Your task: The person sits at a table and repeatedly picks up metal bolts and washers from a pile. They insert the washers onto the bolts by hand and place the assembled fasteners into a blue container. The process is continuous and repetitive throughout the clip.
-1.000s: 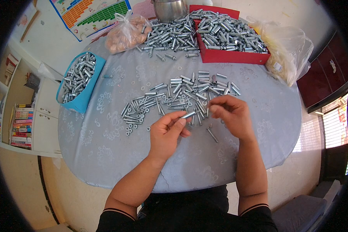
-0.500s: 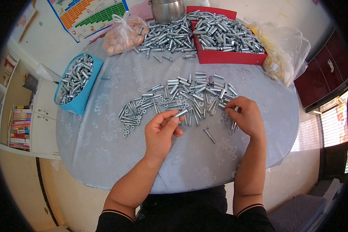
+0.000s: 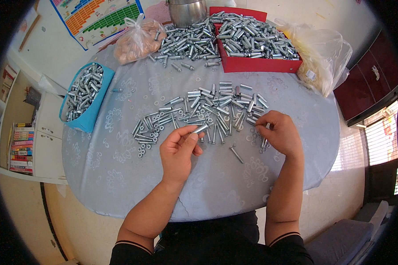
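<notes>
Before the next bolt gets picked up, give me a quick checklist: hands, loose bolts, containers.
1. Left hand has a bolt: ok, a metal sleeve bolt sits at its fingertips.
2. Right hand has a part: cannot tell, its fingers are curled at the right end of the spread of bolts.
3. Stray bolt between the hands: ok, lying flat and well inside the table edge.
4. Blue tub has room: cannot tell, bolts show near its rim.
5. Red tray contained: not ok, heaped, with bolts spilled beside it.
</notes>
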Motion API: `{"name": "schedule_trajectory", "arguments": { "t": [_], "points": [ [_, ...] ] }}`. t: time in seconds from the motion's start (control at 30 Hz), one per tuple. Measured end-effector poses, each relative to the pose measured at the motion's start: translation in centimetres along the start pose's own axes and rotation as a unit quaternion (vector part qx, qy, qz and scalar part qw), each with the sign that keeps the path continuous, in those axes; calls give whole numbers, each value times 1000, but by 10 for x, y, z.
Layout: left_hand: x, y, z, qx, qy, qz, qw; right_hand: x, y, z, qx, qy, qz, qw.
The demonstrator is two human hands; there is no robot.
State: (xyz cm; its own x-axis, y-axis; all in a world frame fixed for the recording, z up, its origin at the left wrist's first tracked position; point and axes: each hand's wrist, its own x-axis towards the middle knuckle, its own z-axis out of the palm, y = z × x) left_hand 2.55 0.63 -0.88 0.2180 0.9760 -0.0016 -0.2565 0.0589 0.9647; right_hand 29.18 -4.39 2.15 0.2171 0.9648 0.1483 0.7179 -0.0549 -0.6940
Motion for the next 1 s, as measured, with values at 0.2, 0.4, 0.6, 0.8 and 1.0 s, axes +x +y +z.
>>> {"name": "schedule_trajectory", "arguments": {
  "t": [0.2, 0.4, 0.6, 0.8, 1.0],
  "points": [
    [0, 0, 1, 0, -10, -7, 1000, -5, -1, -2, -45, -136, 9, 990],
    [-3, -2, 3, 30, -20, -19, 999, -6, -3, 3, -68, -142, -43, 987],
    [-4, -4, 4, 32, -45, -11, 998, 0, -20, 26, 130, -10, -18, 991],
    [-5, -1, 5, 35, -53, -25, 998, 3, -38, 47, 413, -77, 58, 906],
    [-6, 0, 6, 34, -78, -33, 996, 6, -35, 54, 428, -124, 64, 893]
  ]
}}
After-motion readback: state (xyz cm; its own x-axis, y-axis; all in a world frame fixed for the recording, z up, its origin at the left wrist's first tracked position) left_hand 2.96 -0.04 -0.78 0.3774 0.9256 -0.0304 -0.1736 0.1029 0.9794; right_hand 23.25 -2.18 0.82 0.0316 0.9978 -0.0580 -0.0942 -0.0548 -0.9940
